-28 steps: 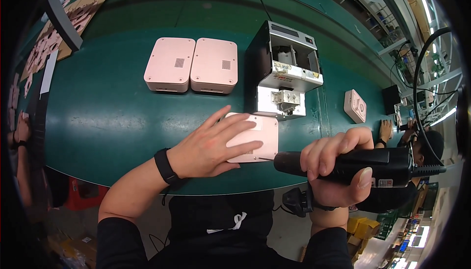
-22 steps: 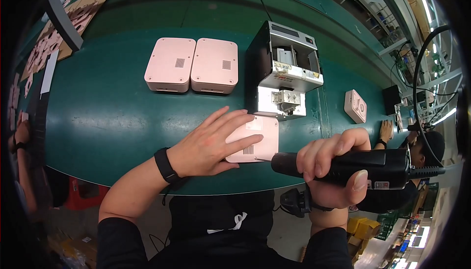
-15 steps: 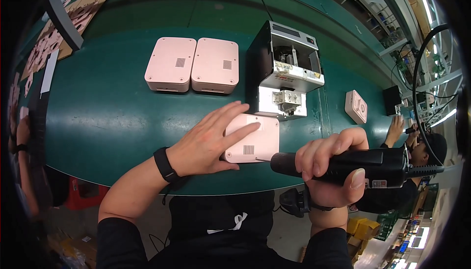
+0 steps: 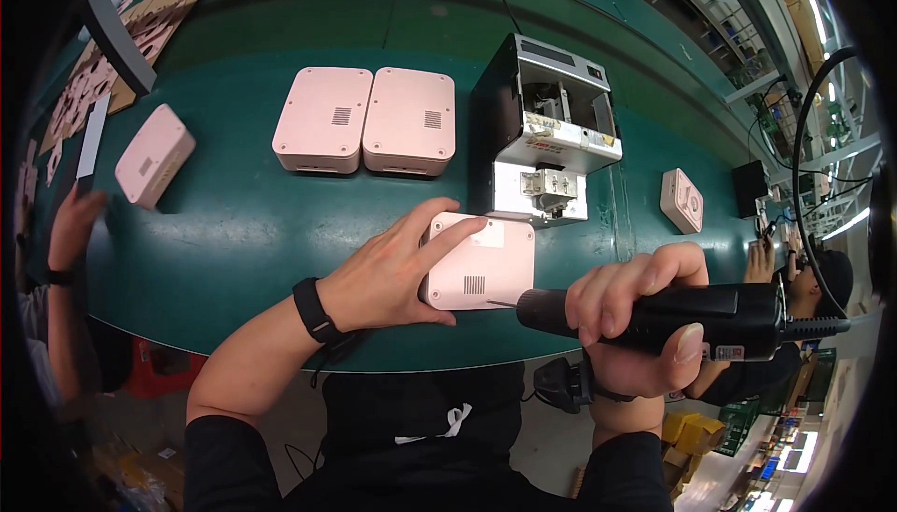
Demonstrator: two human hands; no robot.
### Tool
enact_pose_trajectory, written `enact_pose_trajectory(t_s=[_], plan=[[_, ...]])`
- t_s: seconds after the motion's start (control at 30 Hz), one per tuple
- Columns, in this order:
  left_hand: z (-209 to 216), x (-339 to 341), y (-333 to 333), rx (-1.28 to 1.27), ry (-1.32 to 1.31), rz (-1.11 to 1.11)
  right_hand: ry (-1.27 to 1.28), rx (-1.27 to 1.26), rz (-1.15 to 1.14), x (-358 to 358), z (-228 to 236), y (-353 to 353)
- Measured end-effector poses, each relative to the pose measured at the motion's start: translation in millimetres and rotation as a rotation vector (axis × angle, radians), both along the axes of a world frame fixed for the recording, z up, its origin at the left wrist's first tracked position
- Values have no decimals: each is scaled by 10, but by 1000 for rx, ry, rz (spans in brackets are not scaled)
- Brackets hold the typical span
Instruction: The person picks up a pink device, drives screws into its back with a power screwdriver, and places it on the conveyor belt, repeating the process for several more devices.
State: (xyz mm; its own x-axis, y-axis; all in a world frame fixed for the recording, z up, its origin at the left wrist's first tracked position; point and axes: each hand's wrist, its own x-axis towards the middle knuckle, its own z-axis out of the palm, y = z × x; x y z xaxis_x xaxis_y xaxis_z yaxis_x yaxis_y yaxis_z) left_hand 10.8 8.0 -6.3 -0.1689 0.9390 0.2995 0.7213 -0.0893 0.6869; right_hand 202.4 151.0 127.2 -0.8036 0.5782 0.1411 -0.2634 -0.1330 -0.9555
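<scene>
A pale pink plastic box (image 4: 500, 264) with a small vent grille and screw holes in its corners lies on the green table in front of me. My left hand (image 4: 397, 264) grips its left side, thumb at the near edge and fingers reaching over the top and far edge. In my right hand (image 4: 635, 316) is a black electric screwdriver (image 4: 715, 311), held level with its thin bit pointing left. The bit's tip is over the near edge of the box; whether it touches a screw I cannot tell.
Two matching pink boxes (image 4: 322, 120) stand side by side at the back. A screw feeder (image 4: 547, 138) sits just beyond my box. Another pink box (image 4: 157, 155) lies far left near a co-worker's hand (image 4: 75, 227). A smaller pink part (image 4: 682, 201) lies at the right.
A pink box now lies at the far left, with the co-worker's hand near it. My left fingers have shifted slightly left on my box; the screwdriver has hardly moved.
</scene>
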Motion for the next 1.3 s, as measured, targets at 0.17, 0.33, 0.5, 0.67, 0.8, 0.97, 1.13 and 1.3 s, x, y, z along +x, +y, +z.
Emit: enact_pose_trajectory(t_s=[0.17,0.33,0.5,0.67,0.8,0.97,1.13,1.3], plan=[[14,1,-6,-16,-21,7,1,5,22,5,-5,20],[-12,-8,23,36,-19,-2,-16,-13,21,13,-1,-25],[-48,23,27,81,59,30,-1,107,-24,-91,-91,-102],[-48,18,49,88,9,64,17,144,-59,-104,-98,-93],[-41,26,62,94,5,82,30,100,-89,-116,-108,-73],[-28,27,55,69,5,84,64,173,-56,-113,-158,-107],[20,23,45,19,13,72,59,149,-19,-116,-94,-31],[11,47,28,1,2,26,284,227,-51,-158,-62,323]])
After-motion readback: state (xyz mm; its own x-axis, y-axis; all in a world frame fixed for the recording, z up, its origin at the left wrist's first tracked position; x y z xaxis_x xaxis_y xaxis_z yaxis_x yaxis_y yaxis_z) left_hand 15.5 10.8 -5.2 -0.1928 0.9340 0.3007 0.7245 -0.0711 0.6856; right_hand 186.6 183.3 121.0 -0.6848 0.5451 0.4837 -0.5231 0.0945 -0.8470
